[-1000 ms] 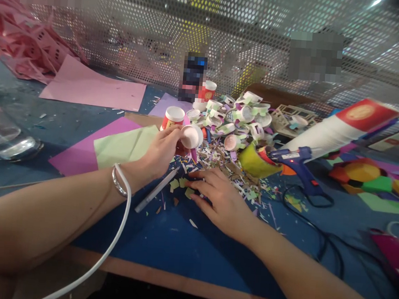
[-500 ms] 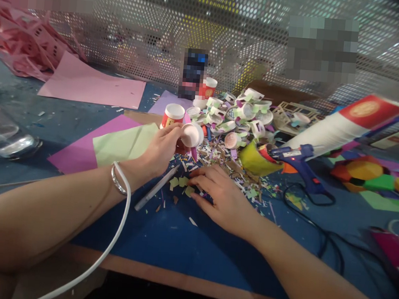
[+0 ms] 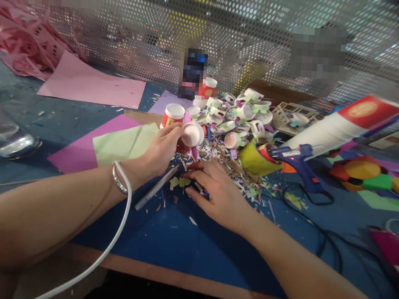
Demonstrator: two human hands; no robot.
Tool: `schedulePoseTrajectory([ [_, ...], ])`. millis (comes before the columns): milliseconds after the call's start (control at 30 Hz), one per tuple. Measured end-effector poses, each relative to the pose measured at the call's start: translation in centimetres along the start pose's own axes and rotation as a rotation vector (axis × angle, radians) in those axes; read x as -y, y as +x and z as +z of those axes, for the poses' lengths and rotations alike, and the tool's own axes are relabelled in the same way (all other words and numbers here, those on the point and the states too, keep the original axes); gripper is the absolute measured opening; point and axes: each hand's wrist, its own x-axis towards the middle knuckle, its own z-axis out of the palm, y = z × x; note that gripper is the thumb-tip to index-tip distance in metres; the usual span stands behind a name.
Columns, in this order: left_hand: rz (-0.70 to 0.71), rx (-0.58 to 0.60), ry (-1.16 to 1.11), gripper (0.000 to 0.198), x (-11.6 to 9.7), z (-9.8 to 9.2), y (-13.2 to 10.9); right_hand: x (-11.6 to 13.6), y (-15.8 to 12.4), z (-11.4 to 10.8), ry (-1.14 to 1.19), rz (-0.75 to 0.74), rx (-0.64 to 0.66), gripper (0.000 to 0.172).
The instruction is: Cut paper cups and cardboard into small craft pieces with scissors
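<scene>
My left hand (image 3: 163,149) is closed on a white paper cup piece (image 3: 191,134), whose round face is turned toward me; a purple strip hangs just under it. Behind those fingers stands a red and white paper cup (image 3: 174,113). My right hand (image 3: 217,190) reaches low over the blue table, fingers apart, with its fingertips beside small light-green paper scraps (image 3: 179,182). Whether they touch a scrap I cannot tell. Between my hands lies a slim craft knife or pen (image 3: 157,187).
A heap of cut cup pieces (image 3: 245,111) lies behind the scraps. To the right are a blue glue gun (image 3: 300,162) in a yellow holder (image 3: 259,159), its black cord, and a stack of paper cups (image 3: 336,121). Coloured paper (image 3: 124,143) and a clear glass (image 3: 9,130) are left.
My right hand has shifted slightly left and up, nearer the green scraps, and one scrap by its thumb no longer shows. My left hand holds the cup piece in nearly the same place.
</scene>
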Motion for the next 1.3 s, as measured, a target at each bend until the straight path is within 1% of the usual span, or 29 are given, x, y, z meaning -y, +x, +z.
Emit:
schedulePoseTrajectory([
  [167,-0.012,-0.005,-0.006,0.014,0.0,0.0,0.1,0.3,0.2,0.1,0.019,-0.082,0.013,0.018],
  [333,-0.025,-0.011,-0.026,0.014,0.1,0.0,0.2,0.2,0.4,0.3,0.030,-0.053,-0.033,0.019],
  [433,-0.012,-0.011,-0.042,0.013,0.2,0.0,0.3,0.4,0.5,0.6,0.026,-0.095,0.003,0.022],
  [533,-0.004,-0.007,-0.039,0.012,0.2,0.0,0.4,0.6,0.5,0.6,0.044,-0.130,0.018,0.021],
  [667,-0.034,-0.021,-0.028,0.016,0.1,0.0,0.4,0.1,0.3,0.3,0.027,-0.053,-0.045,0.020],
  [733,-0.026,-0.022,-0.014,0.016,0.1,0.0,0.3,-0.3,0.3,0.3,0.006,-0.005,-0.049,0.019],
  [967,0.007,-0.001,0.003,0.017,0.3,-0.1,0.3,-0.8,0.7,0.8,-0.039,0.067,-0.009,0.019],
  [1300,-0.008,0.002,-0.002,0.018,0.2,0.0,0.2,-0.6,1.4,0.4,-0.034,0.192,0.074,0.016],
])
